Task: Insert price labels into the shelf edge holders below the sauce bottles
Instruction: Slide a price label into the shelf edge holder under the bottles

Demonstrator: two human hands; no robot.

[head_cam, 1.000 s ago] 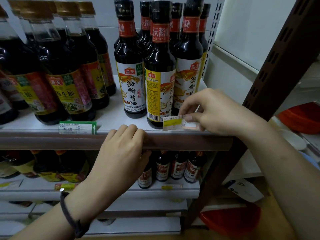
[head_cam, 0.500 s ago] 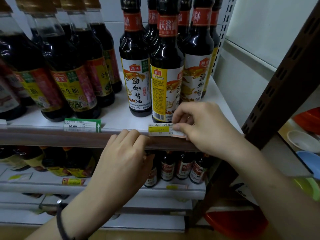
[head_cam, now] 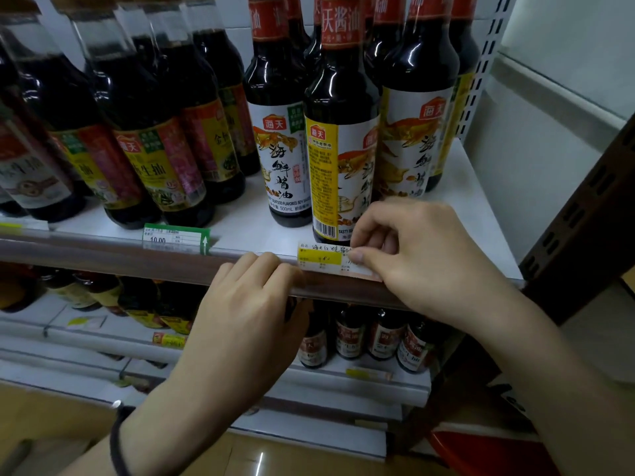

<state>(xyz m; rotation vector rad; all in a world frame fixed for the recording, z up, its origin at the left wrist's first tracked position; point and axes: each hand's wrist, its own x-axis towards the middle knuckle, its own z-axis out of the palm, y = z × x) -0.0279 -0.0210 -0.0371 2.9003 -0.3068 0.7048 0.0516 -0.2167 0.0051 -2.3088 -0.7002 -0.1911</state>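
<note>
A yellow-and-white price label (head_cam: pixel 323 257) stands at the top of the brown shelf edge holder (head_cam: pixel 120 261), just below the soy sauce bottles (head_cam: pixel 338 139). My right hand (head_cam: pixel 412 252) pinches the label's right end between thumb and fingers. My left hand (head_cam: pixel 247 304) is curled over the holder strip immediately left of the label, fingers on top and thumb underneath. A green-and-white label (head_cam: pixel 177 238) reading 10.00 sits in the holder further left.
Dark sauce bottles (head_cam: pixel 144 132) crowd the shelf's left side. A lower shelf (head_cam: pixel 343 379) carries small bottles and a yellow label. A brown perforated upright (head_cam: pixel 584 214) stands at the right, with a red basin (head_cam: pixel 481 455) on the floor.
My right hand brought the yellow label down and left from above the shelf edge onto the holder's top lip. The camera moved closer. My left hand kept its grip on the strip.
</note>
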